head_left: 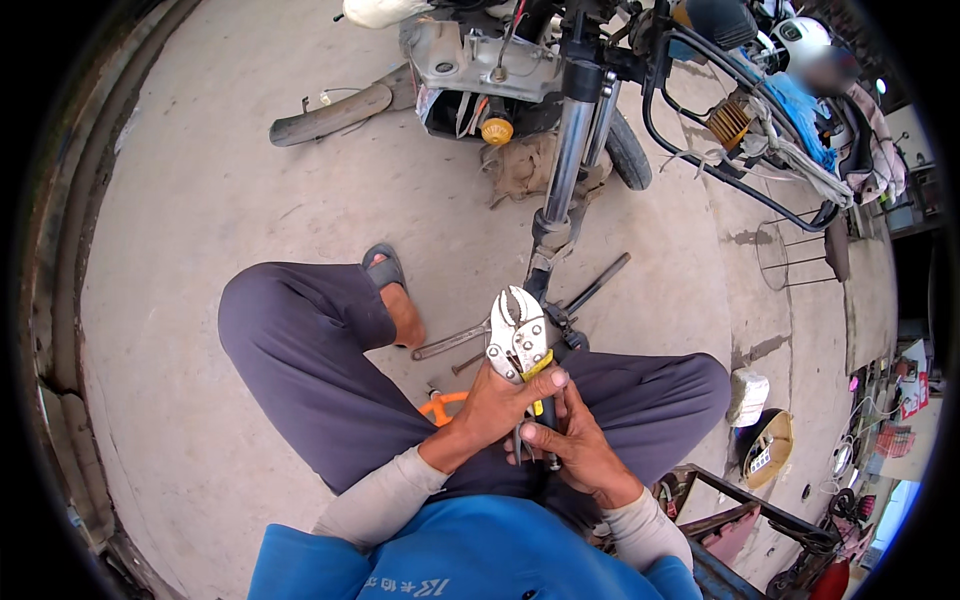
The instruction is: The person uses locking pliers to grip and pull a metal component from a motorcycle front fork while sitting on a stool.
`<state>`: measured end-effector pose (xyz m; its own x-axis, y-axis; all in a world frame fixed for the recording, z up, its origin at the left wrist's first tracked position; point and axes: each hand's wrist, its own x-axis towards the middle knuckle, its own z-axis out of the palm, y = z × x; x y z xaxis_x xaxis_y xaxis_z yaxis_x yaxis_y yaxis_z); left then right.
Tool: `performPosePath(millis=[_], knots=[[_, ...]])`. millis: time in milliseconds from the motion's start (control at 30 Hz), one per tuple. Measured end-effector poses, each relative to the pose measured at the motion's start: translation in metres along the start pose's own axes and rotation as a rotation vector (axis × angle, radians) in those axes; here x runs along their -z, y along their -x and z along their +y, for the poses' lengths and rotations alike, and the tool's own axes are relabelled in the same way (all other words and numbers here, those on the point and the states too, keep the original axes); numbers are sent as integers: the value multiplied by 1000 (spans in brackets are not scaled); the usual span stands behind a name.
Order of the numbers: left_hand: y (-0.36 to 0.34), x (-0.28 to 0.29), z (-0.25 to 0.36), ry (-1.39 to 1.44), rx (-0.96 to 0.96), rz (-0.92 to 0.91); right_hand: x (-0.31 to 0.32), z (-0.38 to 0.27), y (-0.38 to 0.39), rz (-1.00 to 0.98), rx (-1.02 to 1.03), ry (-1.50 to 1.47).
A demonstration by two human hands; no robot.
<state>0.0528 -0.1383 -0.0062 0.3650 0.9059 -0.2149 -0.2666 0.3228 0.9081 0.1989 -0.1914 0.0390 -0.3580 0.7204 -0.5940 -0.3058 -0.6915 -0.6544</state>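
Both my hands are on a pair of locking pliers (517,330), held upright over my lap with the jaws pointing away from me. My left hand (492,408) wraps round the body just below the jaw head, thumb laid across it. The fingers of my right hand (585,450) close on the handle end, where the small parts are partly hidden. Just beyond the pliers stands a motorcycle fork leg (568,165) with a shiny tube. A wrench (450,341) and a bolt (468,363) lie on the concrete by my left hand.
A black bar (600,282) lies right of the fork leg. Partly hidden by my left arm is an orange piece (440,404). A curved fender (335,115) rests far left. At right are a white block (748,397), a tan basin (772,455) and a metal-framed box (745,500).
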Motion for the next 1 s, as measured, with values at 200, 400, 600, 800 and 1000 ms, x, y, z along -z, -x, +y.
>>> performPosePath(millis=[200,400,600,800,1000], knots=[[-6,-18,17,-11,331,-213,31,-27,13,45,-43,506],[-14,-40,-18,196,71,-58,27,-77,22,194,-131,1101],[-21,-52,-9,445,180,-53,17,-107,27,253,-15,1473],[-24,-60,-14,685,181,-117,-1,-118,33,322,-52,1350],[-17,-47,-10,614,233,-299,3,-124,53,521,-106,1095]])
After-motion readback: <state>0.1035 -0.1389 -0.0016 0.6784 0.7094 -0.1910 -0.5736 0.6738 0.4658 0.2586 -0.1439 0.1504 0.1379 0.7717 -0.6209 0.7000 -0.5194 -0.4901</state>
